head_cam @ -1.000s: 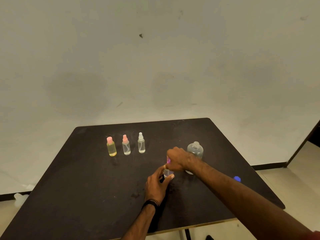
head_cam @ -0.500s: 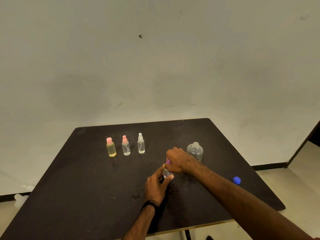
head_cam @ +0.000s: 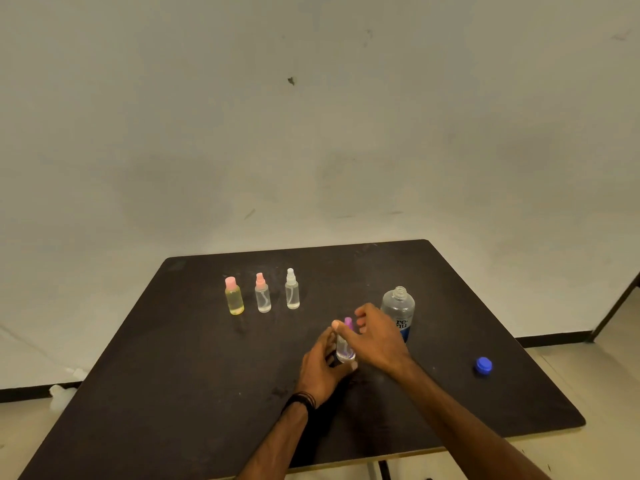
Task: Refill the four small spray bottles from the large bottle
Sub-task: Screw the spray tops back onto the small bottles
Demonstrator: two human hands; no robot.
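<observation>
A small clear spray bottle with a purple top (head_cam: 346,344) stands mid-table, and my left hand (head_cam: 320,368) grips its body. My right hand (head_cam: 375,337) hovers just right of the purple top, fingers spread and off it. Behind that hand stands the large clear bottle (head_cam: 398,308) with a blue label, its neck uncapped. Its blue cap (head_cam: 483,365) lies on the table to the right. Three more small bottles stand in a row at the back left: a yellow one with a pink cap (head_cam: 234,296), a clear one with a pink sprayer (head_cam: 263,297), and a clear one with a white sprayer (head_cam: 292,289).
Everything sits on a dark square table (head_cam: 173,393) against a pale wall. Its front edge runs just below my forearms and its right edge is close to the blue cap. A pale object (head_cam: 57,393) lies on the floor at the left.
My right hand has lifted off the purple sprayer top and opened, shifting slightly right, so the top now shows. My left hand still holds the bottle.
</observation>
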